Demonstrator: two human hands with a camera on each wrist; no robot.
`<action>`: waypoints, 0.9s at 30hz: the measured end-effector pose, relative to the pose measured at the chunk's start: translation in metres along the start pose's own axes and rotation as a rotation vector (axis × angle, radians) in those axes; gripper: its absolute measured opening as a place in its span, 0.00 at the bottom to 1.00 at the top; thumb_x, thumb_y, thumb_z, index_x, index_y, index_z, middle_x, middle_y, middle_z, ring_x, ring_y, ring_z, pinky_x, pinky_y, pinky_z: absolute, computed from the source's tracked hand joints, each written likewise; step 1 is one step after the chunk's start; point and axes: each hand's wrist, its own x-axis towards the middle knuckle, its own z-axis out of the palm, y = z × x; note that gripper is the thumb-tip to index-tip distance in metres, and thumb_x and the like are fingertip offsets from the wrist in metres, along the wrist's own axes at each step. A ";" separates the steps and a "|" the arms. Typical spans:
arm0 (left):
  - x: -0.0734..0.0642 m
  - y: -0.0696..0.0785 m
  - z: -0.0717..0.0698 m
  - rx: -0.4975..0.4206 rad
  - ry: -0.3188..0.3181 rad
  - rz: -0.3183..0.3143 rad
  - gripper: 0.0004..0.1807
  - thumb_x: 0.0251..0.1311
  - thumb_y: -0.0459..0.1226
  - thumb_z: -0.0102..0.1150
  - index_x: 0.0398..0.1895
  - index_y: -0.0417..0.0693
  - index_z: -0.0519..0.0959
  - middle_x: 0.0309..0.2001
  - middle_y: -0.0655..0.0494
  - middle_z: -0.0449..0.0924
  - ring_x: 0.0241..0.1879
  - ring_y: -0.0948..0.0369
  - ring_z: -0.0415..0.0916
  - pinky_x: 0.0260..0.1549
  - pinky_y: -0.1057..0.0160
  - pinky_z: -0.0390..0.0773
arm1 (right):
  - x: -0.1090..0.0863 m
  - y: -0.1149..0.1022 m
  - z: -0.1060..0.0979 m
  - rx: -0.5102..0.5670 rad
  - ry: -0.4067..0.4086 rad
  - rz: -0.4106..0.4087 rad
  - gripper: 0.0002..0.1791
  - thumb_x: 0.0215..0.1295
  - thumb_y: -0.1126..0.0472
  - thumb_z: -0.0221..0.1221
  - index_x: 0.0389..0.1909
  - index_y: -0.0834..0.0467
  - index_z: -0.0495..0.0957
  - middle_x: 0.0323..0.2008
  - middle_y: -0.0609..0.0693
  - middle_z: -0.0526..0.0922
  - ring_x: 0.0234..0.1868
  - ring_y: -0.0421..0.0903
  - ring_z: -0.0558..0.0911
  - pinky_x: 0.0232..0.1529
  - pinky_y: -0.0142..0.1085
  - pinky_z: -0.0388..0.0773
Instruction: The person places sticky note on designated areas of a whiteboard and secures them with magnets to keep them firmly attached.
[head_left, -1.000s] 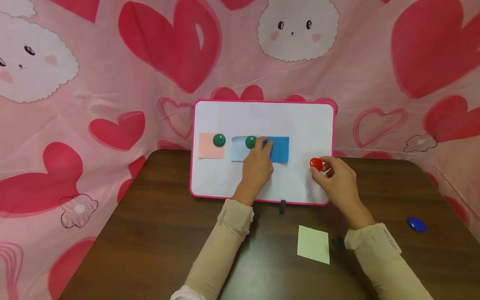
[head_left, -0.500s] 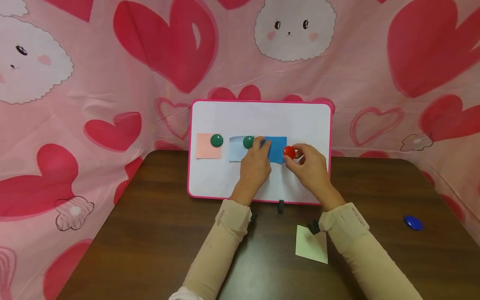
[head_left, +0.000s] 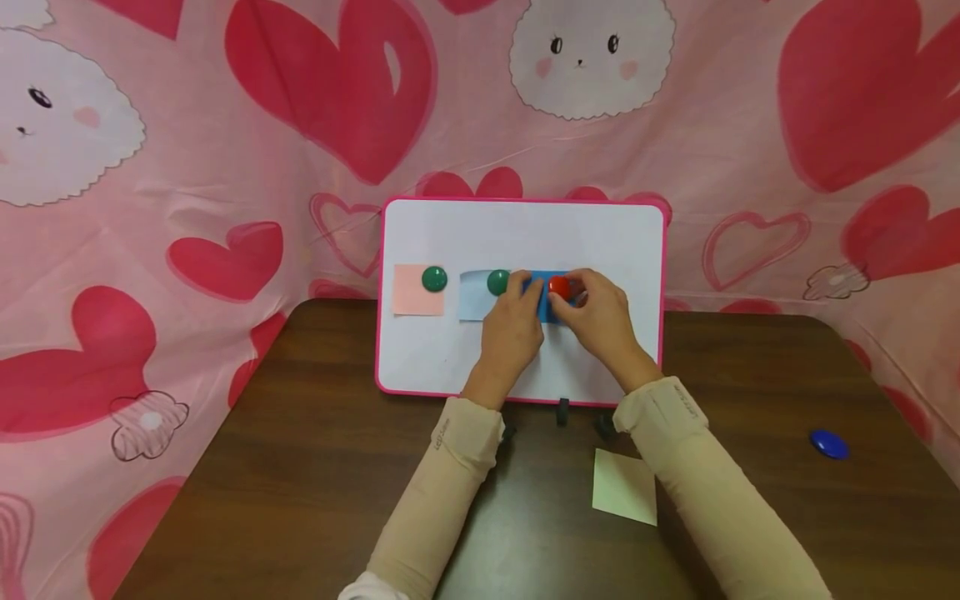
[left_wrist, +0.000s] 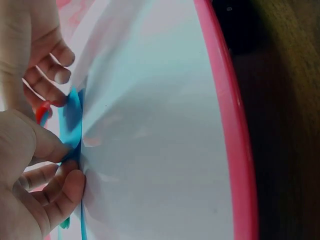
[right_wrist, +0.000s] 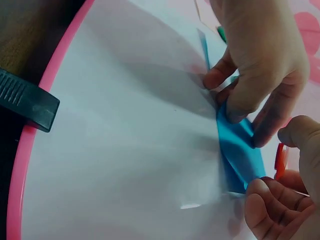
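On the whiteboard (head_left: 427,358), my left hand (head_left: 512,329) holds the left part of a blue paper note (head_left: 544,310) with its fingertips. The note bows slightly in the right wrist view. Between thumb and fingers, my right hand (head_left: 606,321) pinches a round red magnet (head_left: 558,287) over the blue note's upper right. Whether the magnet touches the paper cannot be told. Left of the hands, a light blue note (head_left: 474,305) hangs under a green magnet (head_left: 498,282). Farther left, another green magnet (head_left: 434,279) sits on a pink note (head_left: 412,296).
A pale green note (head_left: 624,490) lies on the brown table (head_left: 285,467) before the board, partly shaded by the right arm. To the right lies a blue magnet (head_left: 829,444). A black clip (head_left: 562,412) stands at the board's lower edge. Pink heart-print cloth (head_left: 330,75) hangs behind.
My right hand has carried the red magnet leftward and up, from the board's right side onto the blue note's area. The left hand keeps its place on the note.
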 end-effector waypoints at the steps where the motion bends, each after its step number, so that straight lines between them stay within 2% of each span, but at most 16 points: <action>1: 0.000 0.000 0.000 0.001 0.001 0.001 0.26 0.67 0.35 0.61 0.69 0.43 0.73 0.68 0.46 0.65 0.51 0.54 0.79 0.47 0.59 0.82 | 0.001 0.000 0.001 -0.005 -0.002 0.003 0.24 0.68 0.55 0.65 0.59 0.63 0.76 0.45 0.57 0.80 0.41 0.53 0.77 0.43 0.47 0.80; 7: 0.000 0.000 0.001 0.000 -0.004 -0.001 0.27 0.68 0.36 0.61 0.69 0.44 0.73 0.68 0.46 0.65 0.51 0.54 0.79 0.46 0.59 0.83 | 0.004 0.002 0.005 -0.038 -0.005 0.032 0.25 0.69 0.55 0.65 0.61 0.62 0.74 0.49 0.58 0.78 0.45 0.54 0.76 0.49 0.49 0.80; 13: 0.000 -0.001 0.002 0.007 -0.004 -0.003 0.27 0.68 0.37 0.61 0.70 0.44 0.72 0.68 0.46 0.65 0.52 0.54 0.79 0.47 0.59 0.82 | 0.005 0.002 0.009 -0.093 0.023 0.047 0.25 0.68 0.53 0.65 0.59 0.63 0.75 0.46 0.58 0.77 0.45 0.54 0.75 0.49 0.49 0.79; 22: 0.000 -0.001 0.000 0.008 0.007 0.013 0.27 0.69 0.37 0.60 0.70 0.44 0.72 0.67 0.46 0.65 0.50 0.55 0.79 0.46 0.60 0.82 | 0.004 0.006 0.014 -0.208 0.113 -0.031 0.24 0.68 0.53 0.64 0.56 0.66 0.75 0.47 0.62 0.76 0.46 0.58 0.78 0.48 0.54 0.79; 27: 0.000 -0.001 0.000 0.002 0.020 0.021 0.26 0.69 0.37 0.60 0.69 0.43 0.73 0.67 0.46 0.66 0.50 0.55 0.79 0.45 0.60 0.83 | 0.004 0.007 0.016 -0.262 0.155 -0.064 0.24 0.67 0.54 0.65 0.55 0.67 0.75 0.45 0.62 0.76 0.42 0.59 0.81 0.44 0.54 0.81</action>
